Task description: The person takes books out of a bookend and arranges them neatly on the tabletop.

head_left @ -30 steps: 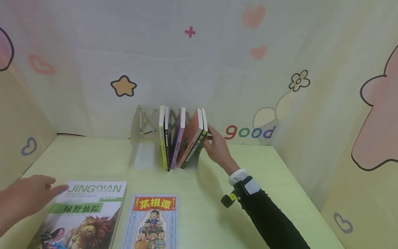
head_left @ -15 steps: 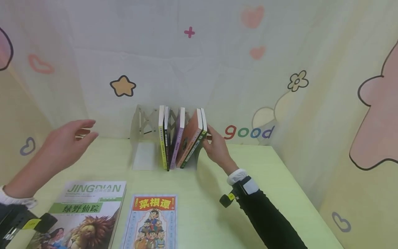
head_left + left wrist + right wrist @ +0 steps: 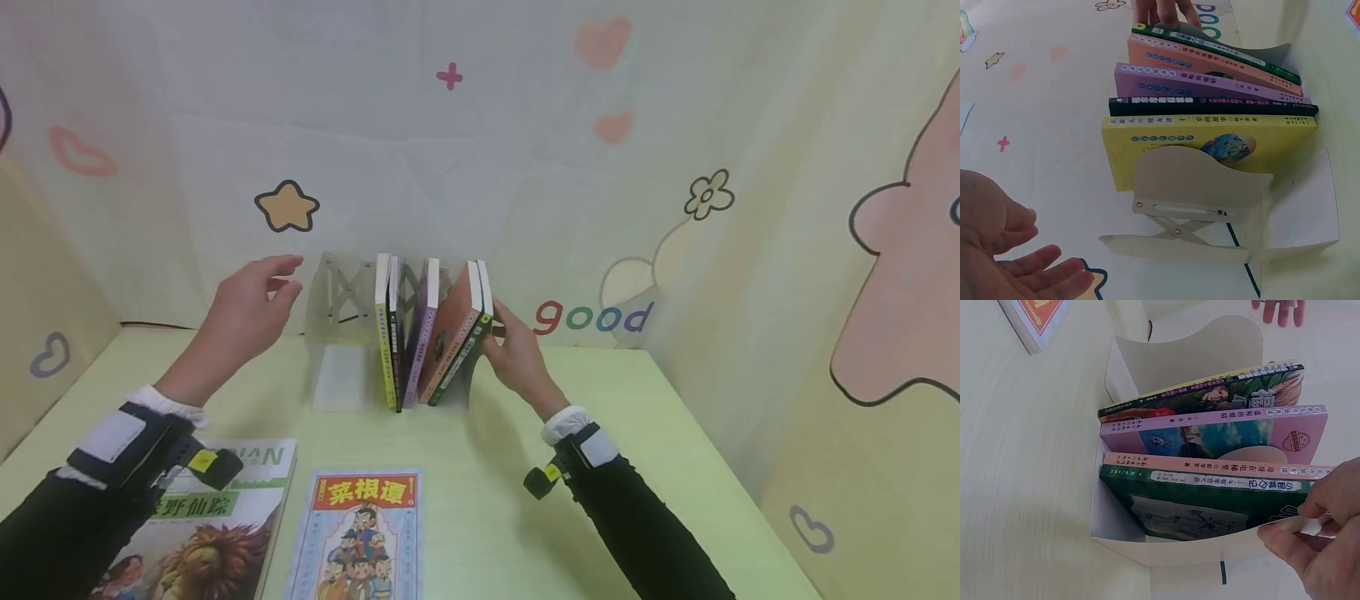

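Pale yellow-green tabletop (image 3: 480, 542) below, with printed cloth (image 3: 375, 125) hung around back and sides. Nearest, lying flat: to the left, a lion-cover book (image 3: 213, 550), partly hidden beneath a sleeve; just beside it, to the right, a thinner blue-bordered book (image 3: 360, 542) with a red title panel (image 3: 367, 492). Above and beyond, black left sleeve (image 3: 67, 542) and black right sleeve (image 3: 645, 525), each with a small wrist camera (image 3: 217, 469) strapped on (yellow marking on both).

Farther out, left hand (image 3: 247, 312), fingers loosely bent and slightly spread, holding nothing, raised near the left end of a pale book rack (image 3: 341, 383) and apart from it. Opposite, right hand (image 3: 1329, 531), pinching the rack's right end plate (image 3: 1197, 548) close against the upper corner of the green book (image 3: 1197, 497).

Standing in the rack, left to right: yellow book (image 3: 1172, 137), black book (image 3: 1210, 107), purple book (image 3: 1204, 84), orange book (image 3: 1210, 62), then the green one. Yellow and black nearly upright, side by side; purple tilted slightly right; orange and green together, leaning further right. Crossed bars (image 3: 1178, 232) at the rack's back.

Farthest, on the cloth, an orange star (image 3: 287, 207), a flower (image 3: 708, 196), pink hearts (image 3: 602, 42) and the multicoloured word "good" (image 3: 587, 318).
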Tool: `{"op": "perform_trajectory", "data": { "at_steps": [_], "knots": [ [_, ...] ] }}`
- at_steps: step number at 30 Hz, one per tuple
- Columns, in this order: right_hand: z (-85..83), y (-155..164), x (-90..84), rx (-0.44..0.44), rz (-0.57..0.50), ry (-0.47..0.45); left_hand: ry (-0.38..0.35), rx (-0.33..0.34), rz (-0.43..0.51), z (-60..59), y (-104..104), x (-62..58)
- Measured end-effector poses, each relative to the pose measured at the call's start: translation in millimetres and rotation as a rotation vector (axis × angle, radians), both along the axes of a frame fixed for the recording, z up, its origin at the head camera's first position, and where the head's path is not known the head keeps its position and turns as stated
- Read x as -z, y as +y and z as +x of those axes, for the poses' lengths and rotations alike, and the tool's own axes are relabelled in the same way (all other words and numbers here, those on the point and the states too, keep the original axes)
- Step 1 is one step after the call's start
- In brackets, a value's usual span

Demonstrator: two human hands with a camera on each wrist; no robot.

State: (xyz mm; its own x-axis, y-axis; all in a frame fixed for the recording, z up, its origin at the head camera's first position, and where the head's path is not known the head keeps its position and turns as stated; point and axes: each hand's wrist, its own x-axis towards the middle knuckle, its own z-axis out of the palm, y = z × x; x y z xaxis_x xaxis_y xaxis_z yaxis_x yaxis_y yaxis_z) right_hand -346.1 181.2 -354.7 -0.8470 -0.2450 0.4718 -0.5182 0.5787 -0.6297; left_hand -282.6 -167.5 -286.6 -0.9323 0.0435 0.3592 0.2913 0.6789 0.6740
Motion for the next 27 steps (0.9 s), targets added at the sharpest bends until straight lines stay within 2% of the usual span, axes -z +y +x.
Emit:
{"op": "perform_trajectory", "data": {
  "at_steps": [4, 11, 17, 27],
  "knots": [
    [0.6, 0.1, -0.9, 0.004, -0.010, -0.017, -0.013, -0.026, 0.039, -16.6, 3.2, 8.5],
    [-1.0, -0.9, -0.3, 0.008, -0.011, -0.018, -0.103, -0.037, 0.105, -38.8, 8.1, 22.8],
    [0.6, -0.8, -0.4, 0.027, 0.005, -0.031, -0.135, -0.040, 0.119, -45.5, 12.7, 29.4],
    [0.9, -0.4, -1.3, 0.024, -0.002, -0.025, -0.158, -0.045, 0.173, -47.9, 14.8, 31.0]
  ]
}}
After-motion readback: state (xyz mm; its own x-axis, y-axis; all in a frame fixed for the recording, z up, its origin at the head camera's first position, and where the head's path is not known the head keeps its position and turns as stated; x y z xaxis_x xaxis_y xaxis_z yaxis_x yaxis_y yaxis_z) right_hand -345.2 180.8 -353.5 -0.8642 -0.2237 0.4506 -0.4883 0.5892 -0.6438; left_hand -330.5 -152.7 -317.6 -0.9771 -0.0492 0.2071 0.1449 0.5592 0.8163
